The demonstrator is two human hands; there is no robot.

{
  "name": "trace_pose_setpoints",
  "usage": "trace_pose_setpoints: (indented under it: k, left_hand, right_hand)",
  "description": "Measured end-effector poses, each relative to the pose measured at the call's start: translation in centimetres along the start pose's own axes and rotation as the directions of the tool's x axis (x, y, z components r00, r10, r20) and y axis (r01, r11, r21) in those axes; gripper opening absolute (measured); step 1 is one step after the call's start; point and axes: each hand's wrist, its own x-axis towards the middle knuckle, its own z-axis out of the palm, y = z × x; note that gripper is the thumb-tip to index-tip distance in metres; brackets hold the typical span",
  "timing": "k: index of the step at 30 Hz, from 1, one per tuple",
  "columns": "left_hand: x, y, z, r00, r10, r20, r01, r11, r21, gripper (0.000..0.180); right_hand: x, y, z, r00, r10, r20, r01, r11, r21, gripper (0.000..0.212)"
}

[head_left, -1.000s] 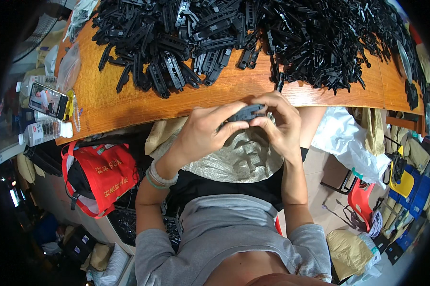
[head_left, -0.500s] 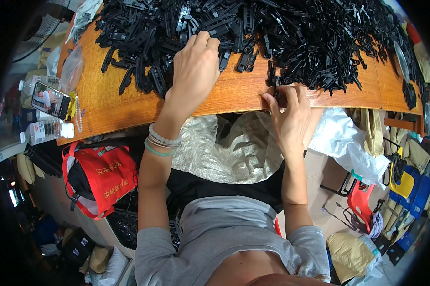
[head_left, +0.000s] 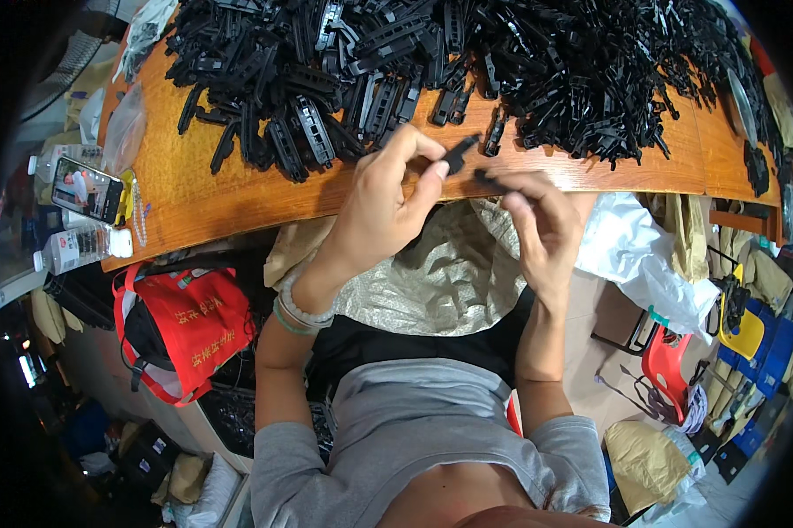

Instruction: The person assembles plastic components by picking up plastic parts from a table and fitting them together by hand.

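head view: left hand (head_left: pixel 392 198), angled rightward, pinches slim black piece (head_left: pixel 458 156) above near edge of grained wooden table (head_left: pixel 216 195); right hand (head_left: pixel 550 229), fingers curled, holds blurred dark part (head_left: pixel 491 181) just right. left hand withdrawn since last frame from far pile (head_left: pixel 312 128), glossy ribbed plastic. crinkled sack (head_left: pixel 440 295) nearer.

The left hand (head_left: pixel 383 207) has drawn back from the pile (head_left: pixel 273 75) to the near edge of the counter (head_left: pixel 198 189), now pinching a black part (head_left: pixel 458 157); the right hand (head_left: pixel 548 229) has brought a blurred dark piece (head_left: pixel 490 181) close to it
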Motion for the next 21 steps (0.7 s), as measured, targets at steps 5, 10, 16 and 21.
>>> trace_pose_setpoints:
  k: [5,10,16,21]
  left_hand:
    - [0.0,1.1,-0.9,0.765,-0.449,0.462,0.633,0.656,-0.411,0.016]
    - [-0.6,1.9,-1.4,0.753,-0.431,0.497,0.607,0.747,-0.272,0.028]
    - [-2.3,2.5,-1.0,0.964,-0.11,0.243,0.102,0.994,0.045,0.037]
    - [-2.0,2.6,-1.6,0.965,0.004,0.262,-0.04,0.99,0.132,0.036]
  right_hand:
    - [0.4,-0.4,0.4,0.969,-0.138,0.203,0.126,0.989,0.075,0.014]
    - [0.2,0.2,1.2,0.976,-0.194,0.102,0.192,0.981,0.029,0.014]
    - [0.1,0.3,1.7,0.958,-0.284,0.038,0.286,0.957,-0.056,0.023]
    - [0.8,-0.4,1.5,0.928,-0.327,0.178,0.354,0.923,-0.152,0.035]
